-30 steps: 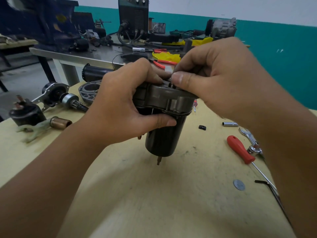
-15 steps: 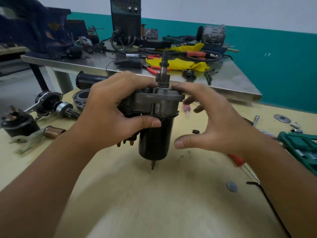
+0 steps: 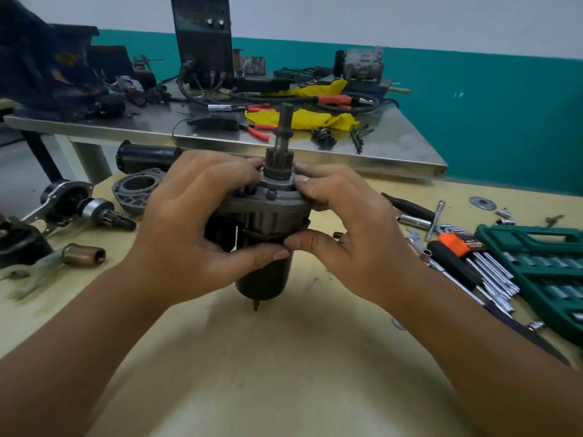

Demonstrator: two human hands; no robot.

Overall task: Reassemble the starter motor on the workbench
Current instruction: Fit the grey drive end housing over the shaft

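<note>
Head view: your left hand (image 3: 202, 228) and right hand (image 3: 353, 228) wrap curled fingers and thumbs round the starter motor (image 3: 268, 216), held upright above the yellow workbench (image 3: 284, 373), gear shaft up. Left of the motor lies a grey housing (image 3: 138, 189); right of it, a green socket case (image 3: 542, 266).

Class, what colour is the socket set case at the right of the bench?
Dark green case, seen in the head view.

A yellowish workbench (image 3: 252, 373) carries a green socket case (image 3: 542, 266), hex keys (image 3: 492, 263) and motor parts (image 3: 75, 203).
</note>
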